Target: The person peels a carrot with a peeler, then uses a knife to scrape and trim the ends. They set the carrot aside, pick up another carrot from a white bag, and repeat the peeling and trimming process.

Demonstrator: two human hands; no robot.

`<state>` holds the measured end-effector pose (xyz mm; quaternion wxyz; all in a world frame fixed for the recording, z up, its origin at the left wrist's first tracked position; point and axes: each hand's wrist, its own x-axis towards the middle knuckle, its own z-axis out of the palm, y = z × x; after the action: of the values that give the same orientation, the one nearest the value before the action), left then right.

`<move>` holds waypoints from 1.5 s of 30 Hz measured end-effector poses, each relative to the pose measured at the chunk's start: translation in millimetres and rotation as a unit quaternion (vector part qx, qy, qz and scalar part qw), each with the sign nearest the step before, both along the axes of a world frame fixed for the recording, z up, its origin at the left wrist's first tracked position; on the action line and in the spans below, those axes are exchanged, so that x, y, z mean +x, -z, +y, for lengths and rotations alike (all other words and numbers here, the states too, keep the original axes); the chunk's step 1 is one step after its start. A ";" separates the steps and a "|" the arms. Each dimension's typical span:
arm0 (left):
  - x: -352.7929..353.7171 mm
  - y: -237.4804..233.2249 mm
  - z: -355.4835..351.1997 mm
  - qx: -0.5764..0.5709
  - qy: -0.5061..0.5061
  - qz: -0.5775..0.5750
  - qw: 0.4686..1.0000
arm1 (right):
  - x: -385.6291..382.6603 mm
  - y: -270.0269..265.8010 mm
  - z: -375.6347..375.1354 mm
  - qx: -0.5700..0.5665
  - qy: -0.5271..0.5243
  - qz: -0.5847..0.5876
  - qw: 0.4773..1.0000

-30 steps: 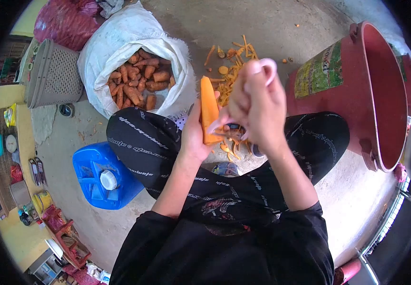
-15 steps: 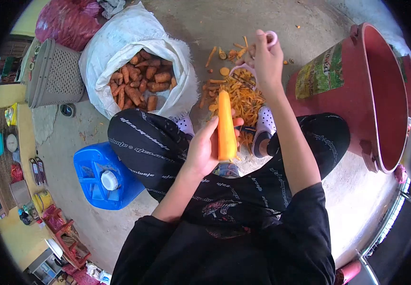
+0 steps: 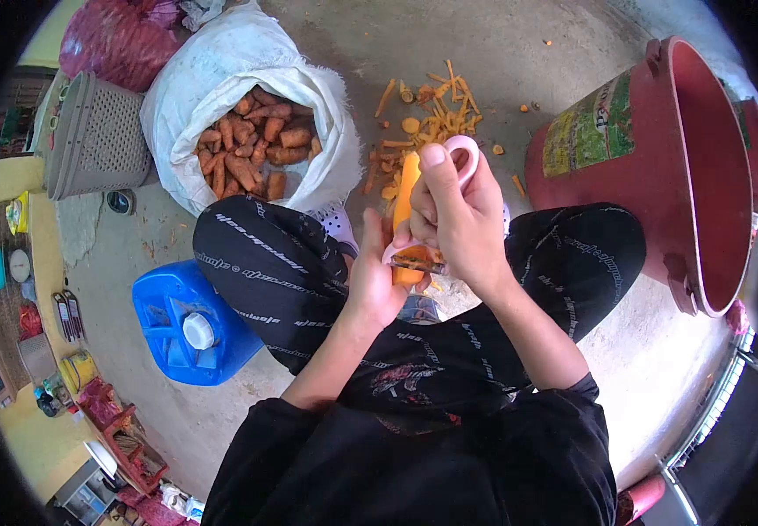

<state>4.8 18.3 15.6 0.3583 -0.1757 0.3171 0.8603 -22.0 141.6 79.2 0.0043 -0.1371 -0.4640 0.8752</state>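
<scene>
My left hand (image 3: 375,279) is closed around a peeled orange carrot (image 3: 406,191), which points away from me between my knees. In my right hand (image 3: 464,210) is a pink-handled peeler (image 3: 461,147). Its blade lies across the carrot's near end, close to my left fingers. Part of the carrot is hidden behind the right hand. Beyond the hands, orange peelings (image 3: 445,118) and cut ends lie in a heap on the floor.
A white sack (image 3: 212,88) of unpeeled carrots (image 3: 252,145) stands ahead on the left. A blue jerrycan (image 3: 188,320) is beside my left knee. On the right a big red tub (image 3: 659,175) leans near my knee. Grey baskets (image 3: 103,136) stand at far left.
My right hand has come down and towards me with the peeler, from above the peelings onto the carrot's near end. My left hand keeps holding the carrot in about the same place.
</scene>
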 end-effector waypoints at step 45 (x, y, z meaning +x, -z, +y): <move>-3.2 -3.9 0.5 -0.172 0.028 0.114 0.978 | -42.0 24.0 7.0 0.015 0.023 -0.024 0.999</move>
<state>1.6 18.8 19.5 0.3083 -0.1270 0.5040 0.7968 -63.9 148.6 55.2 0.0152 -0.1684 -0.4737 0.8643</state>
